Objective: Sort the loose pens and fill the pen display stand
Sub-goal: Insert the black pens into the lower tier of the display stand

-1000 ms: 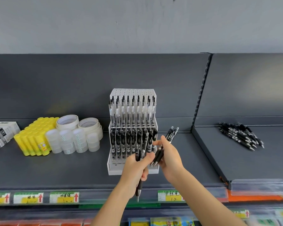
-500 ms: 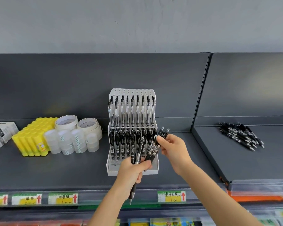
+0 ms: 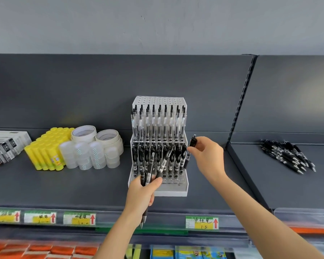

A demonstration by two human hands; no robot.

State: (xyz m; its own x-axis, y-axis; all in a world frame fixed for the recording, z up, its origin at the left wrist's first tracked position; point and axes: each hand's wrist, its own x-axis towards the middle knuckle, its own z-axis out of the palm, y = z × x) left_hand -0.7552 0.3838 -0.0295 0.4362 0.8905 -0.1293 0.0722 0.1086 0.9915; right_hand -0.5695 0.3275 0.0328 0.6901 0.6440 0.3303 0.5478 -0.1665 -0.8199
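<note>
Front edge: dark grey metal shelf (image 3: 82, 184), green-and-yellow paper price tags (image 3: 201, 222) on its rail.

Left hand (image 3: 145, 189) is curled round a bundle of black click pens (image 3: 151, 166). One tip pokes out below the fist; the clicker ends fan up in front of the stand.

Right hand (image 3: 207, 156) pinches a single black pen (image 3: 193, 143) upright between thumb and fingers, just beside the right end of the lower tier. Cannot tell if its tip is in a hole yet.

White perforated plastic tiered display stand (image 3: 176, 192) sits mid-shelf. The lower row of black-grip pens (image 3: 158, 156) looks close to full across. The upper row of clear-barrel pens (image 3: 158, 122) is full across. Holes on the top back panel are bare.

Left of the stand: yellow glue sticks (image 3: 45, 150) and white and clear tape rolls (image 3: 94, 150), not part of the job.

Far right, next shelf bay, well apart from the stand: pile of loose black pens (image 3: 288, 157), lying flat and unsorted.

Progress, my read: stand well past half filled. Left to do: seat the pinched pen, place the bundle, then work through the far pile into the remaining holes.
</note>
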